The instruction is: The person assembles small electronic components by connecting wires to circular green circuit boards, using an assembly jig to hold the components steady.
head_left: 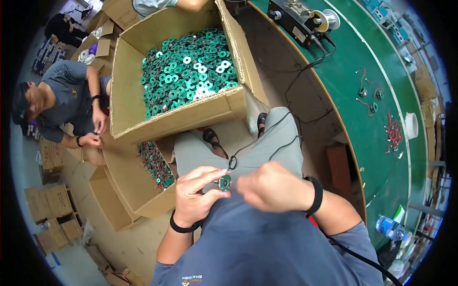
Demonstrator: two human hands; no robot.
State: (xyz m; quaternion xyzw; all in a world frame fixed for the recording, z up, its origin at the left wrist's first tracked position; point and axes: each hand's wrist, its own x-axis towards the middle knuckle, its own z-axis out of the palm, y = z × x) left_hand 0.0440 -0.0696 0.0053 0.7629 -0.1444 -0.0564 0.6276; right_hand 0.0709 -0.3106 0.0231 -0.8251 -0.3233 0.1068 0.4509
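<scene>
My left hand [196,193] and my right hand [269,186] meet over my lap, both pinching one small round green ring-shaped circuit board [224,182]. A thin black wire [267,126] runs from it across my grey trousers toward the workbench. In front of my knees stands a large open cardboard box [126,90] heaped with several green and white ring boards [188,71]. A smaller cardboard box [129,186] at my left knee holds more of the same boards [155,164].
A green workbench [377,157] curves along the right with a black machine and wire spool [305,21], red-wired parts [393,133] and a water bottle [389,226]. At the left another person [67,102] sits handling small parts. Cardboard boxes [52,207] lie on the floor.
</scene>
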